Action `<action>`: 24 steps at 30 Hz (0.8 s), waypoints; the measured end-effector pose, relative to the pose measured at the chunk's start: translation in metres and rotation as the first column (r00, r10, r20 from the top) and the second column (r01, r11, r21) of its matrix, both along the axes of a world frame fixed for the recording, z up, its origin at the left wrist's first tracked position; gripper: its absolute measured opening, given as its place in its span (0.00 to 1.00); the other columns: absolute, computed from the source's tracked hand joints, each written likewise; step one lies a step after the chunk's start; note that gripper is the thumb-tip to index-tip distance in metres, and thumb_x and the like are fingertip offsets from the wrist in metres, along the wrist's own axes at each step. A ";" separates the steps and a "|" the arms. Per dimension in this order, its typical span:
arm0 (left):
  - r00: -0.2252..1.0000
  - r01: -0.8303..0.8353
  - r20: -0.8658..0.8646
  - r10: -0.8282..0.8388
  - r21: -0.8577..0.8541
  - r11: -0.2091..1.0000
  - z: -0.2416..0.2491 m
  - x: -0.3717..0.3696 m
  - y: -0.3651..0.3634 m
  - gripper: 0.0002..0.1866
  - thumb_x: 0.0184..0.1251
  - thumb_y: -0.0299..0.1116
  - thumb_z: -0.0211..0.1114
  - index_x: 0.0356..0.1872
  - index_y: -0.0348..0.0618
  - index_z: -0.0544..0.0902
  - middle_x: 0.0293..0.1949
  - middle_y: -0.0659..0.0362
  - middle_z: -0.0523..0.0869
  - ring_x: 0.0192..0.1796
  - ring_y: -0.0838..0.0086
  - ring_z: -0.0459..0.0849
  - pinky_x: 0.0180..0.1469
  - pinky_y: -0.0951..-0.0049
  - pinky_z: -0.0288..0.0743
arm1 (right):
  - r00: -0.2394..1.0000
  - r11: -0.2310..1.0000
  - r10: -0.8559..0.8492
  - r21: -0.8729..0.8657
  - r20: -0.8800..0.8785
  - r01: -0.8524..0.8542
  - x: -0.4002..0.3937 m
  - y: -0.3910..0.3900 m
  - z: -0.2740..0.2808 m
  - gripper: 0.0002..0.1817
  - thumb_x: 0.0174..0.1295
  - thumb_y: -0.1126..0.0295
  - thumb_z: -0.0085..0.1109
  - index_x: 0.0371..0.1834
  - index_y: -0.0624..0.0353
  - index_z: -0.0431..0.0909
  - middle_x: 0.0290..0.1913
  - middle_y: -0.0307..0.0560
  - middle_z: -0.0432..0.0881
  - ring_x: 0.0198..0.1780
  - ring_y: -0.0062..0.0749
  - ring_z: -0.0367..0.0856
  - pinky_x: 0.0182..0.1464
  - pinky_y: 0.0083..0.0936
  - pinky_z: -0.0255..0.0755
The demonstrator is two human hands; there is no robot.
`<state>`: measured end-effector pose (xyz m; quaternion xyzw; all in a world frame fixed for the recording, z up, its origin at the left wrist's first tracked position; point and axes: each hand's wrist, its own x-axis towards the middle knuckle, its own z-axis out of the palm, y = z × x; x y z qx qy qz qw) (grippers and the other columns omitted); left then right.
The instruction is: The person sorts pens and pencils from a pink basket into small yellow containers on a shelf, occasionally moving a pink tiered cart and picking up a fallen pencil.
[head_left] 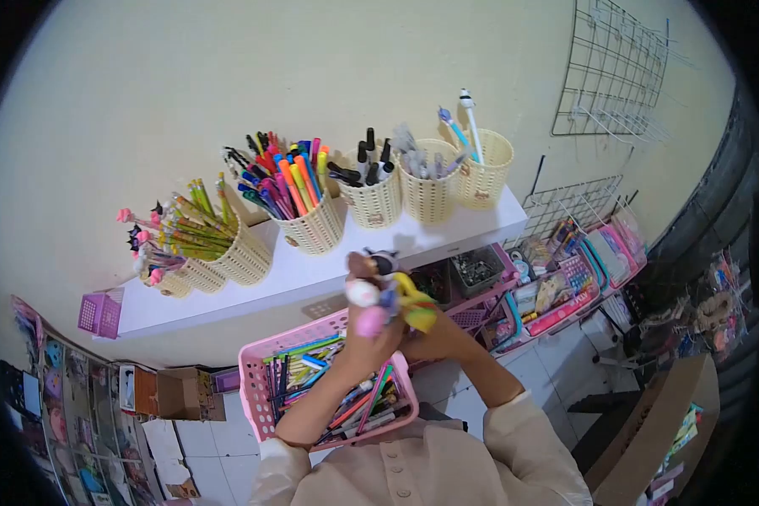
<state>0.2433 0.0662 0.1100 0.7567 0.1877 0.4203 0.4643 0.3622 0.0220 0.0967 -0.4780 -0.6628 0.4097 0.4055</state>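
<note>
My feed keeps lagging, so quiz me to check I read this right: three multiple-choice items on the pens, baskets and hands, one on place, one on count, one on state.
1. Where is the pink basket?
A. below the white shelf, in front of the person
B. on the white shelf
C. hung on the wire grid

2. How many cream woven cups stand on the white shelf?
A. two
B. six
C. ten

3. What are the hands doing?
A. resting flat
B. holding a bunch of novelty-topped pens
C. lifting a cup

Answers:
1 A, it sits lower than the shelf edge, full of pens.
2 B, six cups line the shelf.
3 B, the left hand and right hand are closed round the bunch.
</note>
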 end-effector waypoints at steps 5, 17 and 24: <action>0.999 -0.051 0.010 0.050 0.178 0.983 0.070 0.043 -0.006 0.08 0.54 0.23 0.55 0.37 0.39 0.71 0.38 0.58 0.73 0.37 0.76 0.72 0.41 0.79 0.66 | 0.930 0.870 -0.199 0.381 -0.310 0.313 0.017 -0.011 0.052 0.19 0.36 0.75 0.57 0.36 0.65 0.69 0.29 0.47 0.73 0.32 0.27 0.72 0.34 0.22 0.66; 0.939 -0.229 -0.092 0.332 0.555 0.800 0.154 0.152 0.128 0.28 0.49 0.49 0.57 0.48 0.42 0.67 0.45 0.41 0.69 0.48 0.50 0.69 0.49 0.61 0.64 | 0.637 0.462 -0.500 0.442 -0.587 0.769 0.169 0.090 0.127 0.12 0.47 0.64 0.61 0.23 0.61 0.70 0.16 0.37 0.71 0.17 0.17 0.68 0.19 0.14 0.62; 0.748 0.002 -0.623 0.231 0.350 0.937 0.142 0.192 0.152 0.31 0.47 0.44 0.59 0.55 0.51 0.62 0.55 0.45 0.62 0.51 0.48 0.68 0.51 0.60 0.65 | 0.780 0.652 -0.482 0.431 -0.399 0.624 0.186 0.114 0.103 0.13 0.47 0.65 0.61 0.27 0.63 0.71 0.20 0.40 0.74 0.23 0.19 0.73 0.26 0.16 0.67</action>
